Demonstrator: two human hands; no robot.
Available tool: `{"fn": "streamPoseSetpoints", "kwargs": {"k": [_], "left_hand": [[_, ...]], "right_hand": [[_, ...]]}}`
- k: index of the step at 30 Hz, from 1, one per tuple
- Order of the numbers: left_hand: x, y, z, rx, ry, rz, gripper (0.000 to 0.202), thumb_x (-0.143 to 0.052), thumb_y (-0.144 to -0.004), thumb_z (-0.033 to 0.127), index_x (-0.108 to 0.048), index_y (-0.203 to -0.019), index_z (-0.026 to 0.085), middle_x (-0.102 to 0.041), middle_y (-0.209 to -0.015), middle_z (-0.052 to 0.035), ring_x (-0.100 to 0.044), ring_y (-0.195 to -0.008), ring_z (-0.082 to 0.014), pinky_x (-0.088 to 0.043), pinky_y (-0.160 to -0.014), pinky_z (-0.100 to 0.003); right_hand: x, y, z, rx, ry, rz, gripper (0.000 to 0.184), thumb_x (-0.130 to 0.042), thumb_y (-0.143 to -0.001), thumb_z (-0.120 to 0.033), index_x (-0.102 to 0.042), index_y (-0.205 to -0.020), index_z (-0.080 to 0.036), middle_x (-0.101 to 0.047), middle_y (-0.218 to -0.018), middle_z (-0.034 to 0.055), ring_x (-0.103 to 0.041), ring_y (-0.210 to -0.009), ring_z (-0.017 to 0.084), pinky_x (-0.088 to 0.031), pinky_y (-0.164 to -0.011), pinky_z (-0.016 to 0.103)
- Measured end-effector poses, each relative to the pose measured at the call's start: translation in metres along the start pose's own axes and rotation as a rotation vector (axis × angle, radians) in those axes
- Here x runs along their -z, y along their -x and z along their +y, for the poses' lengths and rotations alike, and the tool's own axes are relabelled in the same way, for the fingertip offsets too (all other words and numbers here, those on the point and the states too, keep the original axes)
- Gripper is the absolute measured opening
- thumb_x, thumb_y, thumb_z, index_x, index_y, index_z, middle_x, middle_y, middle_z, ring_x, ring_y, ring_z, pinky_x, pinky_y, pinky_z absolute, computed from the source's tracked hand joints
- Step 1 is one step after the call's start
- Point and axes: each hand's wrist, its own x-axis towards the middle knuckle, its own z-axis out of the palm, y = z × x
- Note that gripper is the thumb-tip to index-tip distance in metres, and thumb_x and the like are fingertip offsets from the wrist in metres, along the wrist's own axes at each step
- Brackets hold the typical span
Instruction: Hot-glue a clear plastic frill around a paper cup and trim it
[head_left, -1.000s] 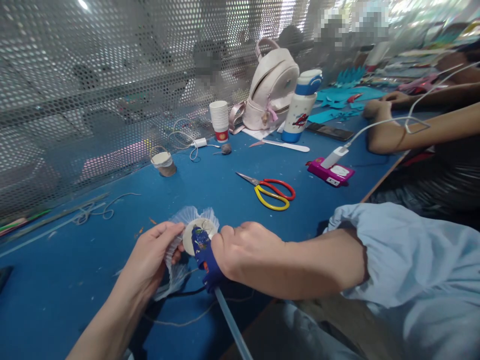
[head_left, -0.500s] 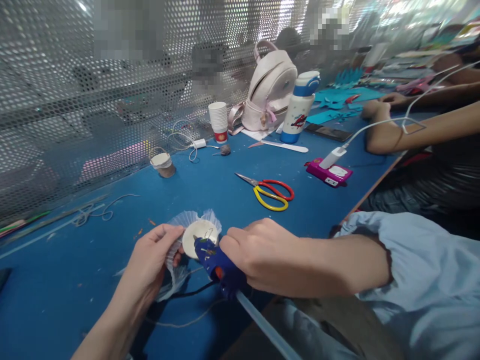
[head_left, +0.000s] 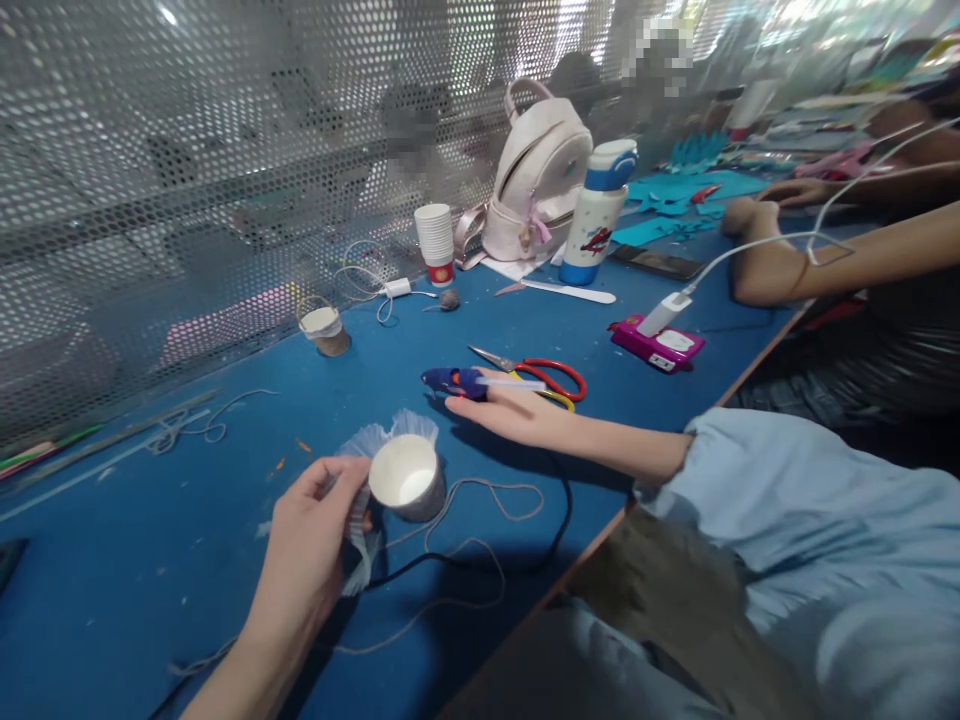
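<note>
My left hand (head_left: 311, 525) pinches a sheer pleated ribbon (head_left: 367, 440) beside a small paper cup (head_left: 409, 475). The ribbon runs round the far side of the cup, which stands with its open white mouth facing me. Further off, my right hand (head_left: 517, 408) holds a blue hot glue gun (head_left: 450, 382) lying on its side, nozzle to the left, a clear glue stick (head_left: 517, 384) reaching back from it. Scissors (head_left: 555, 375) with red and yellow handles lie just behind this hand, partly covered by it. A loose grey string (head_left: 487, 490) trails near the cup.
At the back stand a finished-looking small cup (head_left: 326, 330), stacked paper cups (head_left: 435, 245), a backpack (head_left: 536, 180) and a bottle (head_left: 596, 220). A purple power strip (head_left: 658, 345) sits to the right, near another person's arm (head_left: 840, 260). A black cord (head_left: 562, 520) crosses the table.
My right hand has moved the glue gun away from the cup, forward and right, towards the scissors. The cup's inside and the string beside it now show. My left hand stays at the ribbon.
</note>
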Motion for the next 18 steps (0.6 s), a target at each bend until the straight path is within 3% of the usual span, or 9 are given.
{"fn": "streamPoseSetpoints", "kwargs": {"k": [2,7,11,14,16,18], "left_hand": [[0.0,0.002,-0.001,-0.027,-0.019,0.001,0.037,-0.082,-0.057,0.045,-0.065,-0.073,0.015,-0.062,-0.067,0.002,-0.049,-0.048,-0.008,-0.039,-0.043,-0.02],[0.001,0.002,-0.001,-0.035,-0.041,-0.003,0.036,-0.08,-0.062,0.046,-0.067,-0.075,0.015,-0.062,-0.071,0.0006,-0.05,-0.055,-0.0092,-0.041,-0.045,-0.02],[0.003,0.001,-0.002,-0.036,-0.042,-0.01,0.035,-0.079,-0.064,0.045,-0.067,-0.077,0.016,-0.062,-0.074,0.0008,-0.05,-0.055,-0.0087,-0.041,-0.047,-0.02],[0.003,0.002,-0.001,-0.019,-0.024,0.003,0.033,-0.08,-0.063,0.044,-0.066,-0.075,0.016,-0.06,-0.071,0.0024,-0.048,-0.053,-0.0078,-0.04,-0.046,-0.02],[0.002,0.004,0.0,-0.023,0.002,0.01,0.032,-0.08,-0.062,0.043,-0.066,-0.072,0.016,-0.06,-0.071,0.0027,-0.049,-0.053,-0.0077,-0.039,-0.046,-0.02],[0.0,0.005,0.002,-0.027,0.023,0.012,0.031,-0.081,-0.061,0.041,-0.066,-0.071,0.016,-0.06,-0.071,0.0027,-0.049,-0.054,-0.0078,-0.039,-0.047,-0.02]], "right_hand": [[-0.008,-0.008,0.009,0.008,0.075,-0.006,0.027,-0.048,-0.094,-0.035,-0.058,-0.08,-0.014,-0.058,-0.084,0.0032,-0.051,-0.068,0.011,-0.037,-0.062,0.023],[-0.014,-0.009,0.017,-0.117,0.189,-0.072,0.041,-0.041,-0.096,-0.047,-0.063,-0.083,-0.015,-0.06,-0.071,0.0034,-0.056,-0.066,0.015,-0.039,-0.063,0.026],[0.005,0.012,0.015,0.002,0.359,-0.031,0.032,-0.052,-0.093,-0.041,-0.065,-0.1,-0.012,-0.068,-0.095,0.0113,-0.062,-0.088,0.02,-0.044,-0.078,0.03],[0.025,0.035,0.003,0.009,0.616,-0.031,0.028,-0.057,-0.091,-0.035,-0.067,-0.089,-0.009,-0.069,-0.091,0.0142,-0.063,-0.088,0.025,-0.044,-0.081,0.036],[0.035,0.045,-0.011,0.069,0.584,0.018,0.023,-0.055,-0.092,-0.031,-0.066,-0.084,-0.012,-0.069,-0.085,0.0097,-0.062,-0.082,0.022,-0.044,-0.078,0.034],[0.04,0.048,-0.027,0.237,0.462,0.056,0.019,-0.055,-0.092,-0.027,-0.066,-0.085,-0.014,-0.069,-0.083,0.0065,-0.061,-0.08,0.019,-0.043,-0.079,0.032]]}}
